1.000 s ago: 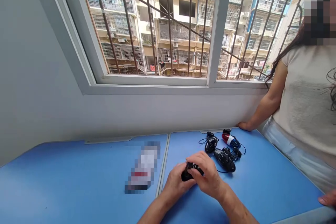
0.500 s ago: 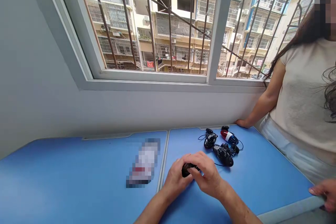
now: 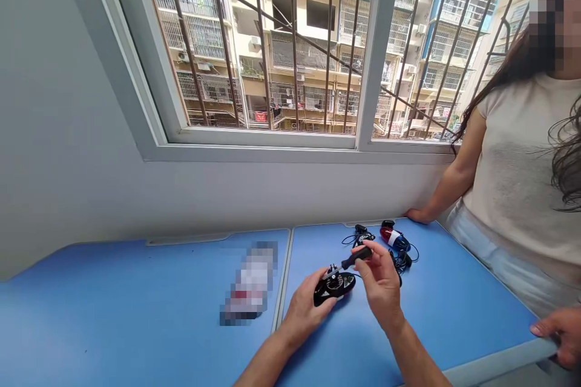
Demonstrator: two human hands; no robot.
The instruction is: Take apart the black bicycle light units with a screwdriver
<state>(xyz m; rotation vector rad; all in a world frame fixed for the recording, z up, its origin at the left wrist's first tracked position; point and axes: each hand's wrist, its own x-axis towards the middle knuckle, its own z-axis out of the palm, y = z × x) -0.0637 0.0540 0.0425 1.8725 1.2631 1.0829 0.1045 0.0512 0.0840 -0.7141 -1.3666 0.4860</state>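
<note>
A glossy black oval device (image 3: 334, 288) is held by its left end in my left hand (image 3: 305, 302), low over the blue table. My right hand (image 3: 380, 283) pinches the dark handle of a screwdriver (image 3: 356, 257); its metal shaft slants down and left to the top of the device. Small dark prongs stand up on the device near the shaft. Whether the screwdriver's tip touches it I cannot tell. Behind my right hand lie a black corded device (image 3: 362, 234) and a red, white and blue one (image 3: 394, 238).
A blurred-out pale item (image 3: 250, 281) lies left of the seam in the blue table (image 3: 136, 308). At the right, a person (image 3: 521, 157) stands with one hand (image 3: 420, 215) on the table's back corner and another (image 3: 563, 332) at its edge. A barred window is behind.
My right hand has moved up and right off the device and now shows a screwdriver. The black device has come into clearer view in my left hand. The camera view has shifted slightly.
</note>
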